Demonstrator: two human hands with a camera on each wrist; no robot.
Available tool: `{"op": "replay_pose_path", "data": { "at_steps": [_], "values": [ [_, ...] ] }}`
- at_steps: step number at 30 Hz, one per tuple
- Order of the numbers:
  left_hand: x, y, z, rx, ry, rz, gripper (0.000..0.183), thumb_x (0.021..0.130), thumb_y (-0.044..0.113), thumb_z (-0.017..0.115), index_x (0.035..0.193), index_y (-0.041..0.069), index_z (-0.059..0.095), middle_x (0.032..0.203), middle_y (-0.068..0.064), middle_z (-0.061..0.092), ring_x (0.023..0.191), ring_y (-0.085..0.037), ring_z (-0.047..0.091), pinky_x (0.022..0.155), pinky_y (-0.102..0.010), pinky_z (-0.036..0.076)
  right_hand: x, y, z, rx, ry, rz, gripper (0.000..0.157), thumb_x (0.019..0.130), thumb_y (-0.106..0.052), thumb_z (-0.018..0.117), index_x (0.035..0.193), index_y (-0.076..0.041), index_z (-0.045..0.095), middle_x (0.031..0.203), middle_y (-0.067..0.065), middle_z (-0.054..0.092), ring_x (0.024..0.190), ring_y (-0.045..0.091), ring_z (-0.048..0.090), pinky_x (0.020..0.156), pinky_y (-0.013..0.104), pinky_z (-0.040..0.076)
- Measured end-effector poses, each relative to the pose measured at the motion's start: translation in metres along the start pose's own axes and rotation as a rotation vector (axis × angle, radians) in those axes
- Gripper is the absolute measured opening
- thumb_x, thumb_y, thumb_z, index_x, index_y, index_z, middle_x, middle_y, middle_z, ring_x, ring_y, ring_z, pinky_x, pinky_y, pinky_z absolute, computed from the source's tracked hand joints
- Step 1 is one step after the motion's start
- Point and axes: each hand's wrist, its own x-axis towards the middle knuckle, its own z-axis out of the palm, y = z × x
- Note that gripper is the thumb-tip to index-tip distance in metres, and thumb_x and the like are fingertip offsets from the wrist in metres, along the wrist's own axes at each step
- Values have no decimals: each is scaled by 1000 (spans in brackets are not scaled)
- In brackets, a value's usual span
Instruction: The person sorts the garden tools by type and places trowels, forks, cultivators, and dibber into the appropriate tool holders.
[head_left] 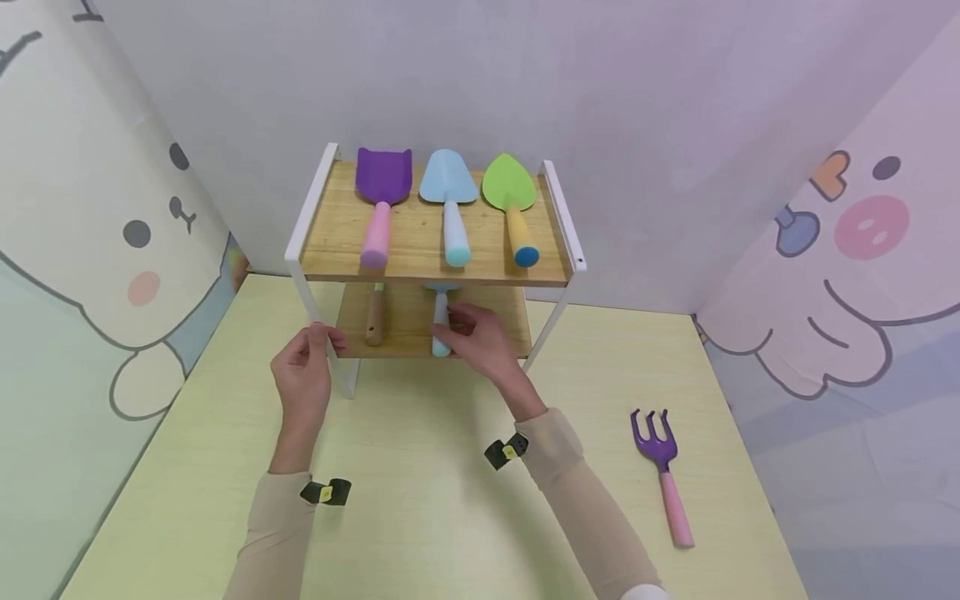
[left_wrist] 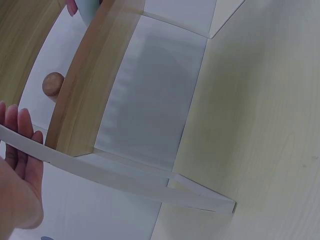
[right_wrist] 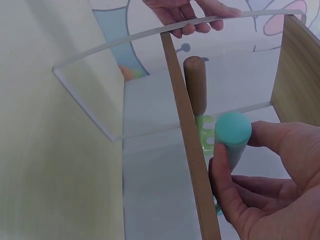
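Observation:
On the lower board [head_left: 405, 350] of a two-tier rack, my right hand [head_left: 483, 342] pinches the pale blue handle of a garden tool [head_left: 441, 321] between thumb and fingers. The handle's turquoise end [right_wrist: 233, 128] faces the front; the upper board hides most of its head. My left hand [head_left: 303, 367] grips the rack's white front-left leg [left_wrist: 100, 172], fingers behind the metal. Between the two hands, a hand fork with a brown handle [head_left: 375, 321] lies on the same board; its green prongs [right_wrist: 206, 135] show in the right wrist view.
The upper board [head_left: 337, 250] carries a purple shovel [head_left: 383, 177], a light blue trowel [head_left: 448, 179] and a green trowel [head_left: 509, 183], handles forward. A purple three-pronged rake [head_left: 658, 450] with a pink handle lies on the table [head_left: 600, 375] at right. Curtains [head_left: 480, 83] stand behind.

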Motion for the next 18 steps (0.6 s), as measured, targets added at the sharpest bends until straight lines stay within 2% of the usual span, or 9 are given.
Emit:
{"op": "replay_pose_path", "data": {
  "at_steps": [6, 13, 18],
  "values": [
    [-1, 0, 1, 17, 2, 6, 38, 108, 12, 54, 90, -19, 65, 80, -1, 71, 72, -14, 66, 81, -23, 53, 2, -1, 2, -16, 7, 9, 45, 97, -19, 71, 137, -1, 62, 129, 14, 66, 112, 27, 69, 74, 30, 62],
    [-1, 1, 1, 41, 3, -1, 36, 108, 10, 52, 91, -19, 65, 81, 1, 71, 73, -11, 66, 80, -22, 54, 5, 0, 4, -110, 39, -56, 40, 97, -18, 72, 132, -1, 64, 123, 14, 68, 103, 25, 70, 76, 28, 60],
    [-3, 13, 4, 34, -2, -6, 37, 108, 8, 51, 91, -22, 62, 80, 0, 71, 71, -11, 66, 79, -21, 54, 3, 2, 4, -94, 42, -60, 38, 98, -18, 71, 131, -1, 63, 125, 14, 67, 104, 25, 70, 77, 29, 60]
  ]
}}
